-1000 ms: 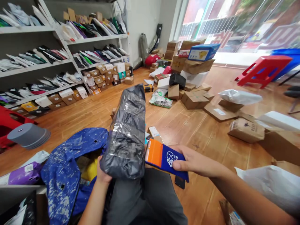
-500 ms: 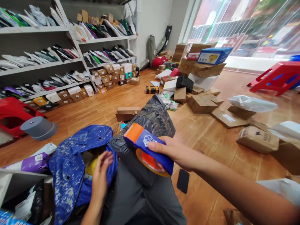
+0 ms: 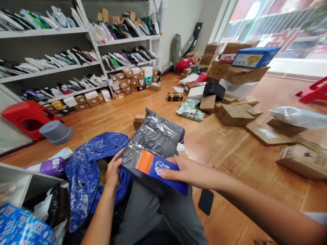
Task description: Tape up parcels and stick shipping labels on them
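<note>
In my right hand is a blue and orange tape dispenser, held low over a black plastic-wrapped parcel. Shiny clear tape runs across the parcel, which lies tilted over my lap. My left hand grips the parcel's left edge, its fingers at the corner. Under and beside that hand sits an open blue bag with white specks. The dispenser's roll is hidden from this angle.
A dark phone lies on the wooden floor by my right leg. Cardboard boxes and parcels pile up on the right. Shelves of packages line the left wall, near a red stool and a grey upturned tub.
My left hand has moved up from over the blue bag to the parcel's edge. The parcel has turned flatter, and the dispenser has tilted down against it. The view has swung slightly left.
</note>
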